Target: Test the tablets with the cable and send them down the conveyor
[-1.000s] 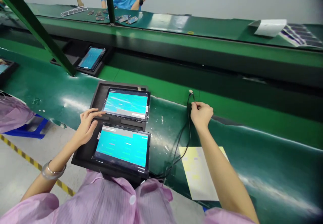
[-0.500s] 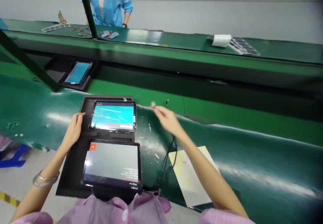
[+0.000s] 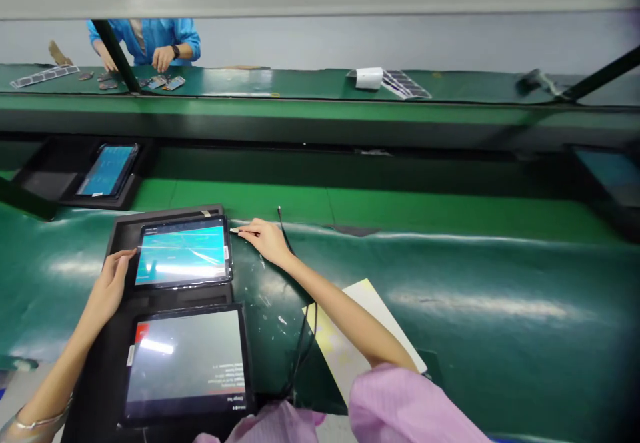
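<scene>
In the head view, we have our two hands well apart, one on each side of the upper tablet [image 3: 181, 253]. This tablet lies face up in the far part of a black tray [image 3: 95, 380] on the green tabletop [image 3: 475, 283], its long axis running roughly left to right, its short sides facing our hands.

Our right hand [image 3: 267, 240] has thumb and fingers pinched on a small pale plug [image 3: 235, 230], which points left at the tablet's right short edge, near the far corner. We cannot tell whether plug and edge touch. Of the two, the right hand is nearer that corner. Our left hand [image 3: 107, 286] is loosely spread at the opposite short edge, fingertips at the tablet's left side, gripping nothing that we can see.

Nearer to us lies the lower tablet [image 3: 185, 363], its long axis also crosswise. To the right, a second plug [image 3: 280, 211] stands beyond the right hand, and dark cables [image 3: 289, 388] run down beside a yellow-and-white sheet [image 3: 360, 336].
</scene>
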Demonstrator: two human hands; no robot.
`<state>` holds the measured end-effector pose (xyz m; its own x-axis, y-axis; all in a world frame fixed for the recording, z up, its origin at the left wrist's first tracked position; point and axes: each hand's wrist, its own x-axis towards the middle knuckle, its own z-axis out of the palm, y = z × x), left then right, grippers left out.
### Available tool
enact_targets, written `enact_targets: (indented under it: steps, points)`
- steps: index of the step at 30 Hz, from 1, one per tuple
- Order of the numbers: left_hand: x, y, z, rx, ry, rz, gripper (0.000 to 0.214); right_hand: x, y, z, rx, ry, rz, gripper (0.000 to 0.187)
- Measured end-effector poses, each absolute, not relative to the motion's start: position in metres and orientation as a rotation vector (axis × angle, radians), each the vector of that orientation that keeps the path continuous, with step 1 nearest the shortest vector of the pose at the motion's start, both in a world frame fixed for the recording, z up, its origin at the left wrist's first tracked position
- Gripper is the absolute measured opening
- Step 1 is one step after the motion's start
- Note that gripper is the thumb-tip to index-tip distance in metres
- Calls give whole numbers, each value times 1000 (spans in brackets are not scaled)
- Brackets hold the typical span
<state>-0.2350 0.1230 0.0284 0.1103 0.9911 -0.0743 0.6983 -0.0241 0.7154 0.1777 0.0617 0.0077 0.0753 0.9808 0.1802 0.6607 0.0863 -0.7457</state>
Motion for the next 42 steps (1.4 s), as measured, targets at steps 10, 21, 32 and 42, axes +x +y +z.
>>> enact_targets:
  steps: [10,21,32,42]
  points:
    - [-226,119,41,1789,1737,571,50,175,67,7,-1574,-1819,451,24]
    - [-234,126,33,1710,1655,615,65,199,73,13,-1649,-1639,312,45]
    - [-232,109,28,1878,1573,571,61,232,8,47,-1721,-1180,224,54]
    - [-204,80,45,2425,1525,650,40,170,-118,61,-1352,-1731,588,27]
